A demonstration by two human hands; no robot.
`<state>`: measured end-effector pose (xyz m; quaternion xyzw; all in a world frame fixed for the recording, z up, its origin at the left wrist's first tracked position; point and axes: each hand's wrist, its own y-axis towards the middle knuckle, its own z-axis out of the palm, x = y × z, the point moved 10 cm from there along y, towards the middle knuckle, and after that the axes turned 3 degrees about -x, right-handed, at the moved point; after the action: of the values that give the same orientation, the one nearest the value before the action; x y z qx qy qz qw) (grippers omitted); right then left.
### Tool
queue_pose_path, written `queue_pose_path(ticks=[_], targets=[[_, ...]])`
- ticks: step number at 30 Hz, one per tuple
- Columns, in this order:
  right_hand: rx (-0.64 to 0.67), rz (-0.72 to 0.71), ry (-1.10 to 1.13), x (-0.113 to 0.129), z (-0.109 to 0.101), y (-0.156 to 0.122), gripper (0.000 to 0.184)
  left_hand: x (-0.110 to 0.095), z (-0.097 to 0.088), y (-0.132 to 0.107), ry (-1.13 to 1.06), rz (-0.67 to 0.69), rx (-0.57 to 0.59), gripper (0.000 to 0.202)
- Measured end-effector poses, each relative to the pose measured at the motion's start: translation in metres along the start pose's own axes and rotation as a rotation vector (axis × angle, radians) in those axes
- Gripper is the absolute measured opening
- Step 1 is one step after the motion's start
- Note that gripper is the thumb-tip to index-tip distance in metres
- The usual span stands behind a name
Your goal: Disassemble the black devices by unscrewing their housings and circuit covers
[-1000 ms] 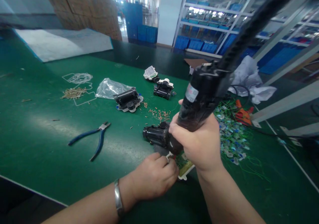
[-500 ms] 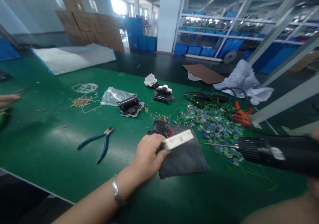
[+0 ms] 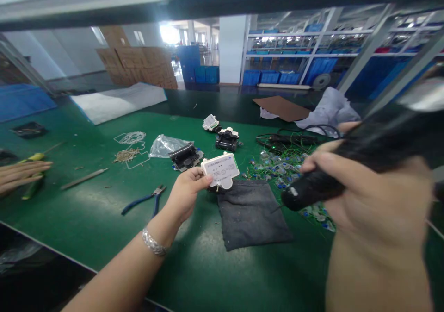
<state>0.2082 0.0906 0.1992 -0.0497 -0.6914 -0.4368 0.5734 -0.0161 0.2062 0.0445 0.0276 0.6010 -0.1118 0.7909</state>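
My left hand (image 3: 183, 191) is closed on a white plastic housing (image 3: 222, 167), its printed face turned towards me, just above the far edge of a dark cloth (image 3: 253, 217). Some dark parts show under the housing. In my right hand (image 3: 371, 201) is a black electric screwdriver (image 3: 360, 150), gripped around its body and blurred by motion. Its thin bit points down towards the cloth's right side, apart from the housing. Beyond the left hand lie a black-and-white unit (image 3: 185, 156) and two similar ones (image 3: 227, 140), (image 3: 211, 123).
Blue-handled pliers (image 3: 154, 198) lie left of my forearm. Another person's hand (image 3: 22, 175) rests at the far left near a pointed tool (image 3: 85, 178). A clear bag (image 3: 169, 145), small screws (image 3: 126, 155) and a heap of green-wired parts (image 3: 274, 166) are spread across the green table (image 3: 114, 242).
My left hand has turned the housing from edge-on to show its printed face and shifted slightly left. The screwdriver has swung from level to slanting downward, nearer the cloth. The view has tilted up.
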Motion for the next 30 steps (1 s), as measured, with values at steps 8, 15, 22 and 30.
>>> queue_pose_path(ticks=[8, 15, 22, 30], targets=[[0.586, 0.283, -0.942, -0.152, 0.069, -0.021, 0.030, 0.004, -0.001, -0.011, -0.042, 0.114, -0.077, 0.030], [0.860, 0.045, -0.964, -0.106, 0.106, -0.059, 0.026, 0.009, -0.005, -0.012, -0.092, 0.114, -0.172, 0.033], [0.986, 0.009, -0.767, -0.082, 0.136, -0.084, 0.025, -0.004, 0.003, -0.014, -0.088, 0.178, -0.171, 0.027], [1.014, 0.097, -0.637, -0.068, 0.121, -0.077, 0.029, -0.124, -0.073, -0.022, 0.020, 0.551, -0.412, 0.027]])
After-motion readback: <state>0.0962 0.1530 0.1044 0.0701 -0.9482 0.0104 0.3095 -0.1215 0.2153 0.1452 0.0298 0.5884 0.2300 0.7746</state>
